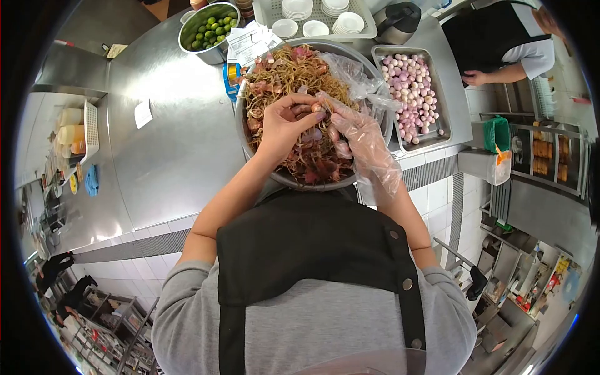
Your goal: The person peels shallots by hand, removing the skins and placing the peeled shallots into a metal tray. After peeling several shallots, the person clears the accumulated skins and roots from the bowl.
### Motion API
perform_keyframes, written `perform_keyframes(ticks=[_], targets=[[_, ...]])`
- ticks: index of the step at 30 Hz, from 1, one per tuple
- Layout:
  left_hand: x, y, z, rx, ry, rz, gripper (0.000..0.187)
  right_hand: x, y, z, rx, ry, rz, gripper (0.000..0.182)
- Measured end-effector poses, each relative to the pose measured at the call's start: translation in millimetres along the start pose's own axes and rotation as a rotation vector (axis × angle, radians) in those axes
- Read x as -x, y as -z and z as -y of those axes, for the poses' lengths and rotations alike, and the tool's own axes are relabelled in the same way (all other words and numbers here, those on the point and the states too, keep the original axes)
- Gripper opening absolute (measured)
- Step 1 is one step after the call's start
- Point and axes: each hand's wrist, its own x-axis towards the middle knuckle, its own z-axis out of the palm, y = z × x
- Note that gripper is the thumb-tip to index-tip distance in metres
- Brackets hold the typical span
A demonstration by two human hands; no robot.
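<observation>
A large metal bowl full of unpeeled shallots, dry stringy roots and reddish skins stands in front of me. Over its middle, my bare left hand is closed in a pinch, with thumb and index finger at a small shallot. My right hand, in a clear plastic glove, is curled with its fingertips against the same shallot; the rest of its grip is partly hidden. Crumpled clear plastic lies at the bowl's right rim. Beside the bowl, a steel tray holds many peeled pink-white shallots.
A pot of limes, paper slips and a rack of small white bowls stand behind the bowl. A dark jug is near the shallot tray. Another person in a black apron stands at the right.
</observation>
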Motion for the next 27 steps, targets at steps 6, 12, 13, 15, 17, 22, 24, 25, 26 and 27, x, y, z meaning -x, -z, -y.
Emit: perform_keyframes(ticks=[6,12,13,15,17,22,24,25,26,27], targets=[[-3,5,4,0.066,0.018,-0.004,0.025,-4,-3,-1,-0.018,0.013,-0.024,0.038],[2,12,1,0.132,0.058,0.078,0.023,-18,13,-7,-0.118,-0.022,-0.101,0.039],[2,9,-2,0.131,0.055,0.078,0.023,-17,15,-6,-0.043,-0.026,-0.106,0.04],[3,1,-8,0.114,0.05,0.041,0.025,-13,12,-7,0.032,-0.028,-0.111,0.041],[4,5,-3,0.144,0.072,0.042,0.026,-8,6,-6,0.286,0.217,-0.213,0.044],[6,8,-6,0.148,0.097,0.086,0.029,2,14,2,0.443,0.172,-0.157,0.043],[9,1,-10,0.063,0.053,0.037,0.031,3,16,-1,0.527,0.134,-0.17,0.043],[8,2,-8,0.026,0.022,0.023,0.031,5,15,-1,0.552,0.174,-0.151,0.044],[8,3,-7,0.027,0.026,0.017,0.031,7,14,-1,0.577,0.213,-0.131,0.045],[8,4,-6,0.026,0.027,0.011,0.03,11,10,2,0.578,0.205,-0.127,0.045]])
